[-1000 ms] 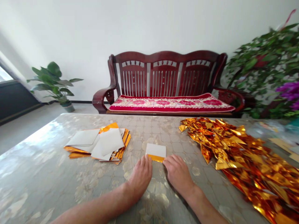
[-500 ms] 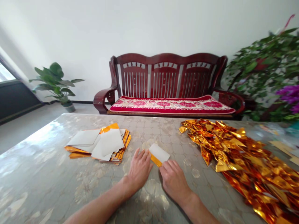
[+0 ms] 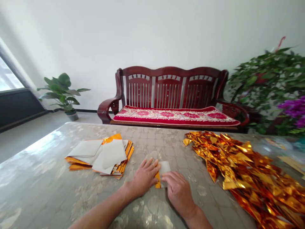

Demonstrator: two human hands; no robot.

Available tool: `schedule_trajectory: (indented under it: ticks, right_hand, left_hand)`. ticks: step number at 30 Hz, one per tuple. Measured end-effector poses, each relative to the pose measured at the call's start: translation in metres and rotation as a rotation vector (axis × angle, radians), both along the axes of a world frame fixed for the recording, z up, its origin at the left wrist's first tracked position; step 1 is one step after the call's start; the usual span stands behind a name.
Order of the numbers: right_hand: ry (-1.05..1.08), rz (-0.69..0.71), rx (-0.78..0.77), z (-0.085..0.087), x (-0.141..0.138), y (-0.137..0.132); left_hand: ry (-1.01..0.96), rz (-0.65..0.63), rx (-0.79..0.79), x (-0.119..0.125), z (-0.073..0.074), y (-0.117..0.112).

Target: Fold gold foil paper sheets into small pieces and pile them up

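A small sheet of gold foil paper (image 3: pixel 164 168), white side up with a folded gold edge, lies on the table between my hands. My left hand (image 3: pixel 144 176) rests flat with its fingers spread, the fingertips on the sheet's left edge. Over the sheet's near right part my right hand (image 3: pixel 176 189) presses down, fingers together. A stack of flat gold and white sheets (image 3: pixel 102 153) sits to the left. A large heap of folded gold foil pieces (image 3: pixel 247 170) fills the right side.
The table (image 3: pixel 47 178) has a glossy patterned cover. Behind it stand a dark wooden bench with a red cushion (image 3: pixel 173 115), a potted plant (image 3: pixel 62 93) at the far left, and leafy plants with purple flowers (image 3: pixel 276 86) at the right.
The sheet has turned from lying crosswise to lengthwise and moved nearer to me. Both hands have closed over it. The camera has tilted down a little.
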State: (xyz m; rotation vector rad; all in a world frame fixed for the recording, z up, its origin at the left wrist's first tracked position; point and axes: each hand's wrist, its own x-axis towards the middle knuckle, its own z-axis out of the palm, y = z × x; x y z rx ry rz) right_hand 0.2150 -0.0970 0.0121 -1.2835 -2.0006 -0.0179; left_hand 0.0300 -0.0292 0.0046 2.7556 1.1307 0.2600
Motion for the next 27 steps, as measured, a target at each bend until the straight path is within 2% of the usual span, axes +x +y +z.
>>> schedule_trajectory:
  ticks: [2, 4, 7, 10, 13, 18, 21, 27]
  right_hand:
    - [-0.03, -0.048, -0.008, 0.003, 0.008, 0.003]
    - [-0.089, -0.055, -0.063, 0.004, 0.013, 0.004]
    - [-0.159, -0.052, -0.143, 0.002, 0.012, 0.002]
    - [-0.187, -0.046, -0.153, -0.002, 0.004, -0.002]
    - [-0.202, -0.025, -0.157, -0.005, -0.006, -0.005]
    - [-0.142, -0.064, -0.158, -0.003, -0.006, -0.002]
    - [-0.111, -0.112, -0.125, 0.001, 0.001, 0.004]
    - [-0.18, -0.073, -0.192, 0.003, 0.003, 0.006]
  left_hand:
    - [-0.023, -0.075, -0.011, -0.002, 0.004, 0.006]
    - [-0.058, -0.086, 0.009, -0.002, 0.011, 0.007]
    - [-0.109, 0.029, 0.039, 0.001, 0.024, 0.001]
    - [-0.022, 0.175, 0.024, 0.004, 0.03, -0.01]
    - [0.057, 0.207, -0.008, 0.003, 0.029, -0.02]
    - [0.023, 0.217, 0.013, -0.001, 0.025, -0.03]
    - [0.012, 0.23, 0.019, -0.001, 0.022, -0.03]
    - [0.011, 0.224, 0.066, 0.0, 0.018, -0.025]
